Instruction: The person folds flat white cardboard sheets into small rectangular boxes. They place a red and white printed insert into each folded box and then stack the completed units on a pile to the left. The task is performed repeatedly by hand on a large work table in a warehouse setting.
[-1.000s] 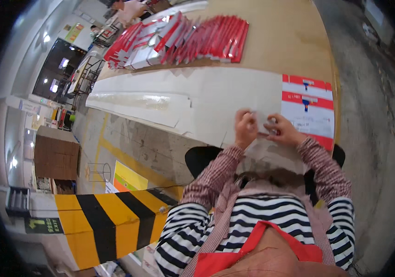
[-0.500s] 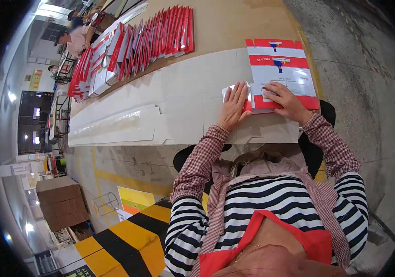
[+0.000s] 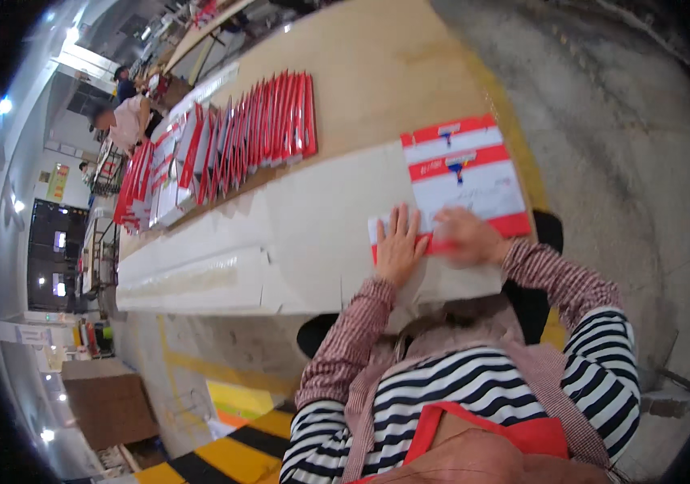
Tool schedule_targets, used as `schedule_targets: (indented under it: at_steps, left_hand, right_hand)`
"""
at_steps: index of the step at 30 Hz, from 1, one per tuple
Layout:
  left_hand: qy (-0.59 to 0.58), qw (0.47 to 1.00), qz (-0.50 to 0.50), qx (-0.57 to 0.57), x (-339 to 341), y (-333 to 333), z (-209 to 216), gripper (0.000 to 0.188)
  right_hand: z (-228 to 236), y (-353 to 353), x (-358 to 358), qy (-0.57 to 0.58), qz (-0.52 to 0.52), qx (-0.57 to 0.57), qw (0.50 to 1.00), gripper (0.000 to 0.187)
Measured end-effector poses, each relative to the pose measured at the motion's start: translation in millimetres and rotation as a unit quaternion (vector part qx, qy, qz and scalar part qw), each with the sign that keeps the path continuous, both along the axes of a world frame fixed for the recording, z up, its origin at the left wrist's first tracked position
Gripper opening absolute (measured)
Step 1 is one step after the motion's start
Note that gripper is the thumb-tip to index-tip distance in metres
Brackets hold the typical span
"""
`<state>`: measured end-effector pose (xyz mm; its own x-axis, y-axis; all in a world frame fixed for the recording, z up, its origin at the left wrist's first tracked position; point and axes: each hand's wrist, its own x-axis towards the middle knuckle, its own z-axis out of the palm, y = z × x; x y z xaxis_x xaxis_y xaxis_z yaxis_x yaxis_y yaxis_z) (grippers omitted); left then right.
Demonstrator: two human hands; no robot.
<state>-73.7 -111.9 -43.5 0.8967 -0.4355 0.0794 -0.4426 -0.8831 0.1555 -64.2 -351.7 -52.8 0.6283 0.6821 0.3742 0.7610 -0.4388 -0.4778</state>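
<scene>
A flat red-and-white printed carton (image 3: 474,184) lies on the table's near right part, its red edge toward me. My left hand (image 3: 398,248) rests flat on the carton's small left flap, fingers spread and pointing away from me. Over the near red edge, to the right of it, is my right hand (image 3: 470,238); motion smears its fingers, so whether they grip anything does not show. A pale cardboard sheet (image 3: 313,214) lies beneath the carton and stretches left.
A long row of folded red-and-white cartons (image 3: 268,121) leans together at the table's far left. The brown tabletop (image 3: 369,73) extends beyond. A person in a pink top (image 3: 129,125) stands far left. Brown cardboard (image 3: 111,403) and a yellow-black striped barrier (image 3: 240,452) are lower left.
The whole view has shifted, so the table sits lower in the picture. My right hand has moved left over the carton, nearer my left hand, which stays flat on the flap.
</scene>
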Motion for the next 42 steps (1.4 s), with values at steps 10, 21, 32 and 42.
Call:
schedule_targets:
  at_steps: [10, 21, 32, 42]
  left_hand:
    - [-0.012, 0.999, 0.024, -0.034, 0, 1, 2, 0.055]
    - [-0.040, 0.904, 0.012, -0.426, 31, -60, 16, 0.064]
    - [-0.093, 0.884, 0.180, -0.421, 4, 67, -5, 0.067]
    - [-0.053, 0.884, 0.163, -0.436, 8, 63, 1, 0.073]
  right_hand:
    - [24, -101, -33, 0.358, -0.380, 0.307, 0.795, 0.039]
    - [32, 44, 27, 0.259, -0.225, 0.507, 0.791, 0.061]
    - [126, -34, 313, 0.500, -0.125, 0.033, 0.856, 0.065]
    - [-27, 271, 458, 0.200, -0.290, 0.128, 0.927, 0.037]
